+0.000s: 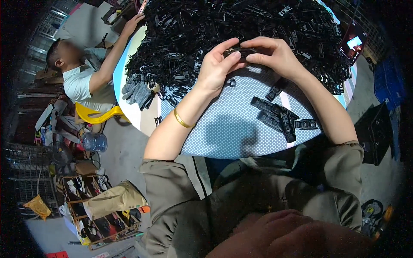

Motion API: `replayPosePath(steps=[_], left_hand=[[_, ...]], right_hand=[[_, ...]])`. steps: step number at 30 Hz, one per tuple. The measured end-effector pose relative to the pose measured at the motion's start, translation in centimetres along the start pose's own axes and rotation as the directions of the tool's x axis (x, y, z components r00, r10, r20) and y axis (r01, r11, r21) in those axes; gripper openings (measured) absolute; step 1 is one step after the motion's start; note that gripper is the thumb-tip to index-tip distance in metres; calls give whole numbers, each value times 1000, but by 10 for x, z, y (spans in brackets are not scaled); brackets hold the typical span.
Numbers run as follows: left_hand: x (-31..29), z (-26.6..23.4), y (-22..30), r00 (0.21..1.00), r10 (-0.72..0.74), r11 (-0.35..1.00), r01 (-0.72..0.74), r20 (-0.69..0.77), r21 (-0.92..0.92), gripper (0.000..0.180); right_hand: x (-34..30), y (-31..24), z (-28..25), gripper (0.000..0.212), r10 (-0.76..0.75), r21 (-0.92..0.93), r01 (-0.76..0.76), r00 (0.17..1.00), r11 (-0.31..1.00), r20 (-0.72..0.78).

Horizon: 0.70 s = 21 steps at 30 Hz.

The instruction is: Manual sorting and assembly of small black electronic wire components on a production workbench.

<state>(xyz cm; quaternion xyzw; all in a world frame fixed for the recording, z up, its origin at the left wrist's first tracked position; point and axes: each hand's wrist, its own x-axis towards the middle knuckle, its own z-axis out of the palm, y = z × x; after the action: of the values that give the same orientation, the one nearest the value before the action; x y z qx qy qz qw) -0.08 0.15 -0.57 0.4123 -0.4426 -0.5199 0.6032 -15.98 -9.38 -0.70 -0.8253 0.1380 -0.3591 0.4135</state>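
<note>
Over the near edge of a large heap of black plastic parts, my left hand and my right hand meet. Between their fingertips they pinch a slim black plastic part, mostly covered by the fingers. Both hands are closed on it, thumbs toward me. Below my right wrist, several longer black plastic pieces lie loosely piled on the dotted light tabletop. One small black piece rests just beside my left hand.
Grey gloves lie at the table's left edge. Across on the left, a person reaches an arm to the table, near a yellow chair. A phone with a lit screen stands at right. A shelf rack is lower left.
</note>
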Motion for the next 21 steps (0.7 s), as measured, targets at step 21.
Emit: replayPosePath(steps=[21], left_hand=[[-14, 16, -10, 856, -147, 789, -201, 496, 581, 19]], right_hand=[[53, 34, -82, 17, -12, -934, -106, 993, 342, -117]])
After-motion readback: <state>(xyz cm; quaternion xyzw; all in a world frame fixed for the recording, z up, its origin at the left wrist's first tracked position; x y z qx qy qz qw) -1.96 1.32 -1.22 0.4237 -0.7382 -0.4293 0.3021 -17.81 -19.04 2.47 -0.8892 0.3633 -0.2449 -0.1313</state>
